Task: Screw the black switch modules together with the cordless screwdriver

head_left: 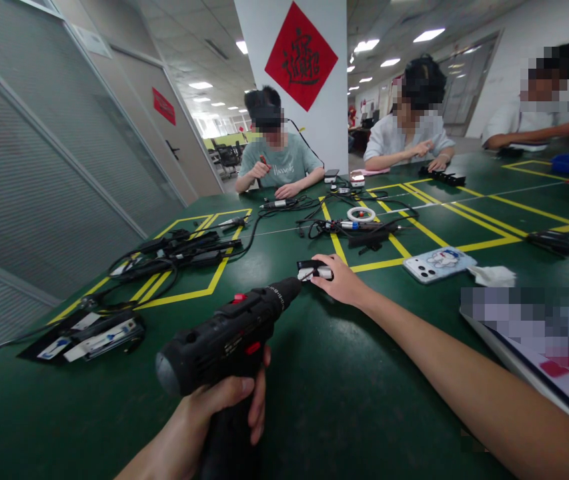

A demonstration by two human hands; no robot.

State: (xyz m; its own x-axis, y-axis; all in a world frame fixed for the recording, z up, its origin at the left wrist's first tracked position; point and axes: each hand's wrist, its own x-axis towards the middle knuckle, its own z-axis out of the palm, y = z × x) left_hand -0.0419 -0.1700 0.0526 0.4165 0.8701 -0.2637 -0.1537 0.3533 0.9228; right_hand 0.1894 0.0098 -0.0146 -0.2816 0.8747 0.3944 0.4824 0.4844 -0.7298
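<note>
While my left hand (227,392) grips the black drill (214,337) by its handle, my right hand (340,280) holds a small black-and-white part (309,272) on the green table (349,393) — whether they touch, I can't tell from here.

A phone (429,268) in a cartoon-printed case lies on the green table (364,380). Just beside the phone's right end is a crumpled white tissue (497,275). Farther right and slightly beyond the phone rests a flat black item (557,242), too dim there to identify with confidence. Beyond the phone to the left, a white ring (349,214) lies near black cables, with yellow tape lines (377,265) around them. Well left of the phone, a cable bundle (189,250) covers more yellow tape. Across the table from the phone sits a person in a green T-shirt (281,160); behind that person, a red diamond-shaped sign (301,57) hangs on a white pillar (334,127).
</note>
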